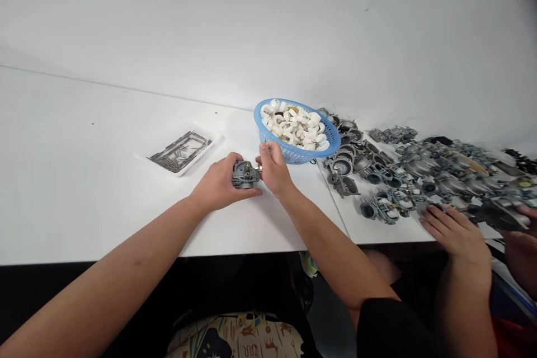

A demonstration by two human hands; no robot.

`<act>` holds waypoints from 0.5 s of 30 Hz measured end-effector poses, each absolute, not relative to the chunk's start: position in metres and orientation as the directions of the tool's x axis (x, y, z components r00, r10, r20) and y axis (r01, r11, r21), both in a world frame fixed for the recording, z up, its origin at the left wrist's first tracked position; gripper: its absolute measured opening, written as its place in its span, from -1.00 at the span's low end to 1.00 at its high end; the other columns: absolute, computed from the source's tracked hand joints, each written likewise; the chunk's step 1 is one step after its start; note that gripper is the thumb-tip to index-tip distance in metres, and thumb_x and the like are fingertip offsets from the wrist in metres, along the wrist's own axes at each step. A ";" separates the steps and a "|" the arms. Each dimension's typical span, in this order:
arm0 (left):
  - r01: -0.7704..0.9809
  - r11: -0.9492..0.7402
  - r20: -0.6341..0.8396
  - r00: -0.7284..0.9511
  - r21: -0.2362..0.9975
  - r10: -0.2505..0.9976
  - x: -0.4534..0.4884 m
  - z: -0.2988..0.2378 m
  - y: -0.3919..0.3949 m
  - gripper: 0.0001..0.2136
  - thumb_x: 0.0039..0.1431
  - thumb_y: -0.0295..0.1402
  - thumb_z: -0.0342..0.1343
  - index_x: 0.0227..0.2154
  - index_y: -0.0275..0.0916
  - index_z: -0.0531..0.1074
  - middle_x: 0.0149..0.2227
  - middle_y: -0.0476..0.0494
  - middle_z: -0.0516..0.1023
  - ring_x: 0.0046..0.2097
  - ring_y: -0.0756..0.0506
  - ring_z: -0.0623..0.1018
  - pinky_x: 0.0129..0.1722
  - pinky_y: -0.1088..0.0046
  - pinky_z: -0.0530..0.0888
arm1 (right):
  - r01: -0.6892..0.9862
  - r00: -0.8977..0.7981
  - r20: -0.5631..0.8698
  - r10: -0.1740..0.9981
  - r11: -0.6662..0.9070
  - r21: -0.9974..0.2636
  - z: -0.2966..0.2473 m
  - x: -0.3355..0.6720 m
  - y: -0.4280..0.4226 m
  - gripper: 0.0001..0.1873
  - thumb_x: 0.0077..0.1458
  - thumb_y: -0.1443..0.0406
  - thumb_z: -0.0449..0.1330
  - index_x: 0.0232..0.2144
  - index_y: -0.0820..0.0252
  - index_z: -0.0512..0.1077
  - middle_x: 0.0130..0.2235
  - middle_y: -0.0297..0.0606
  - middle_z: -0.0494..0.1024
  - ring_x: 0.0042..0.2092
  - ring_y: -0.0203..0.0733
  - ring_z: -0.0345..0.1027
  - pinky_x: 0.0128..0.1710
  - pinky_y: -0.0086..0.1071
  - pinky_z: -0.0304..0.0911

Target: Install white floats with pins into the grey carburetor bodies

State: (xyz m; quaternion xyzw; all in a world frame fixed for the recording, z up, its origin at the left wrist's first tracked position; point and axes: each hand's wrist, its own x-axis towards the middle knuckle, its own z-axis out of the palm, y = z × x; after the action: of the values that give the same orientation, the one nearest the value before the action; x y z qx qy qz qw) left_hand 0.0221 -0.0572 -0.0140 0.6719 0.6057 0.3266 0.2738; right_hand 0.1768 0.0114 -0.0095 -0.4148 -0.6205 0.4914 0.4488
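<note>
My left hand [218, 183] wraps around a grey die-cast carburetor body [245, 174], which rests at the table's surface. My right hand [273, 169] pinches at the carburetor's right side, its fingertips on a small metal piece [259, 168] that is mostly hidden. A blue plastic basket [289, 151] stands just beyond my right hand, full of white plastic parts [293, 126]. Neither hand touches the basket.
A white tray [180, 172] of thin metal pins [180, 152] lies to the left on the white table [104, 179]. Many carburetor parts [436, 173] are spread on the right, where a co-worker's hands [453, 229] handle a dark part.
</note>
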 end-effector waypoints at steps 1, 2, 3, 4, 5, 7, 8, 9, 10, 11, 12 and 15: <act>0.637 -0.116 0.106 0.053 0.762 0.993 0.022 -0.015 -0.057 -0.35 -0.16 0.16 0.30 -0.13 -0.12 0.24 -0.22 -0.08 0.51 -0.21 -0.23 0.53 -0.33 0.30 0.40 | 0.077 -0.260 0.115 0.959 0.139 -0.987 -0.011 0.176 0.011 -0.67 0.28 -0.01 0.06 -0.27 0.06 0.09 -0.45 -0.46 0.27 -0.49 -0.33 0.15 -0.51 -0.44 0.14; 0.638 -0.116 0.106 0.053 0.761 0.993 0.022 -0.015 -0.057 -0.36 -0.16 0.16 0.31 -0.13 -0.12 0.24 -0.22 -0.07 0.51 -0.21 -0.22 0.53 -0.33 0.30 0.40 | 0.079 -0.271 0.101 0.957 0.126 -0.989 -0.011 0.176 0.011 -0.70 0.27 0.02 0.07 -0.25 0.05 0.09 -0.41 -0.44 0.31 -0.47 -0.33 0.17 -0.49 -0.44 0.15; 0.639 -0.117 0.108 0.053 0.761 0.993 0.022 -0.015 -0.057 -0.35 -0.16 0.17 0.31 -0.13 -0.12 0.23 -0.22 -0.07 0.51 -0.21 -0.22 0.53 -0.32 0.30 0.40 | 0.080 -0.286 0.100 0.953 0.127 -0.989 -0.010 0.177 0.011 -0.72 0.26 0.05 0.08 -0.24 0.05 0.10 -0.38 -0.43 0.33 -0.46 -0.34 0.17 -0.48 -0.45 0.15; 0.639 -0.119 0.110 0.054 0.760 0.992 0.022 -0.015 -0.057 -0.34 -0.16 0.17 0.31 -0.13 -0.12 0.23 -0.21 -0.07 0.50 -0.21 -0.22 0.53 -0.31 0.31 0.40 | 0.077 -0.300 0.106 0.948 0.134 -0.988 -0.008 0.178 0.010 -0.73 0.26 0.06 0.09 -0.24 0.06 0.11 -0.36 -0.43 0.35 -0.46 -0.35 0.16 -0.47 -0.45 0.14; 0.639 -0.121 0.111 0.055 0.760 0.992 0.023 -0.014 -0.057 -0.34 -0.17 0.18 0.31 -0.13 -0.12 0.23 -0.21 -0.07 0.50 -0.21 -0.21 0.52 -0.31 0.31 0.40 | 0.070 -0.307 0.116 0.945 0.144 -0.987 -0.007 0.180 0.010 -0.73 0.26 0.06 0.09 -0.25 0.06 0.12 -0.35 -0.42 0.36 -0.46 -0.36 0.15 -0.47 -0.44 0.13; 0.640 -0.121 0.111 0.055 0.759 0.992 0.023 -0.013 -0.058 -0.33 -0.17 0.18 0.31 -0.12 -0.13 0.24 -0.22 -0.07 0.50 -0.22 -0.20 0.52 -0.31 0.32 0.40 | 0.050 -0.299 0.146 0.943 0.168 -0.984 -0.004 0.182 0.009 -0.73 0.26 0.04 0.07 -0.24 0.08 0.16 -0.34 -0.39 0.40 -0.45 -0.35 0.16 -0.45 -0.43 0.14; 0.643 -0.120 0.113 0.053 0.756 0.992 0.024 -0.013 -0.058 -0.33 -0.17 0.17 0.31 -0.12 -0.13 0.24 -0.23 -0.07 0.50 -0.22 -0.20 0.52 -0.31 0.32 0.40 | 0.042 -0.296 0.162 0.941 0.182 -0.982 -0.003 0.183 0.009 -0.73 0.26 0.04 0.07 -0.22 0.08 0.18 -0.34 -0.38 0.41 -0.42 -0.33 0.20 -0.41 -0.41 0.17; 0.648 -0.122 0.118 0.050 0.752 0.992 0.024 -0.013 -0.058 -0.34 -0.16 0.16 0.32 -0.12 -0.13 0.24 -0.23 -0.07 0.50 -0.22 -0.20 0.52 -0.32 0.32 0.40 | 0.038 -0.297 0.180 0.938 0.201 -0.979 -0.002 0.183 0.008 -0.73 0.25 0.05 0.08 -0.19 0.09 0.20 -0.34 -0.37 0.43 -0.38 -0.31 0.24 -0.36 -0.40 0.20; 0.655 -0.125 0.124 0.048 0.745 0.991 0.024 -0.013 -0.059 -0.34 -0.16 0.16 0.32 -0.12 -0.13 0.25 -0.23 -0.07 0.50 -0.22 -0.20 0.52 -0.32 0.33 0.40 | 0.040 -0.297 0.205 0.932 0.227 -0.973 -0.002 0.183 0.007 -0.72 0.25 0.05 0.09 -0.16 0.10 0.22 -0.34 -0.36 0.44 -0.34 -0.29 0.28 -0.30 -0.38 0.24; 0.661 -0.128 0.130 0.046 0.739 0.990 0.025 -0.013 -0.059 -0.34 -0.17 0.15 0.33 -0.12 -0.13 0.25 -0.23 -0.07 0.50 -0.21 -0.20 0.52 -0.32 0.33 0.39 | 0.048 -0.299 0.233 0.925 0.259 -0.965 -0.001 0.183 0.007 -0.72 0.25 0.06 0.09 -0.15 0.11 0.25 -0.33 -0.35 0.45 -0.29 -0.27 0.31 -0.23 -0.37 0.25; 0.666 -0.129 0.134 0.044 0.735 0.990 0.025 -0.013 -0.060 -0.34 -0.17 0.15 0.33 -0.12 -0.13 0.25 -0.23 -0.07 0.51 -0.21 -0.20 0.52 -0.33 0.33 0.39 | 0.058 -0.305 0.257 0.917 0.287 -0.956 -0.001 0.182 0.006 -0.72 0.25 0.07 0.08 -0.15 0.12 0.28 -0.32 -0.33 0.46 -0.26 -0.26 0.32 -0.19 -0.35 0.26; 0.667 -0.110 0.126 0.025 0.736 0.992 0.026 -0.013 -0.061 -0.34 -0.19 0.17 0.32 -0.13 -0.12 0.25 -0.25 -0.05 0.52 -0.23 -0.21 0.54 -0.33 0.32 0.39 | 0.112 -0.327 0.253 0.911 0.303 -0.946 -0.001 0.182 0.003 -0.74 0.27 0.07 0.04 -0.18 0.11 0.32 -0.31 -0.32 0.48 -0.27 -0.23 0.33 -0.17 -0.32 0.26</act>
State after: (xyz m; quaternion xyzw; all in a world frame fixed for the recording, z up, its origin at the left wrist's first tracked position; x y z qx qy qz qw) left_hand 0.0259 -0.0609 -0.0127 0.6707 0.6184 0.3244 0.2499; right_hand 0.1817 0.0030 -0.0006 -0.3777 -0.6765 0.4537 0.4402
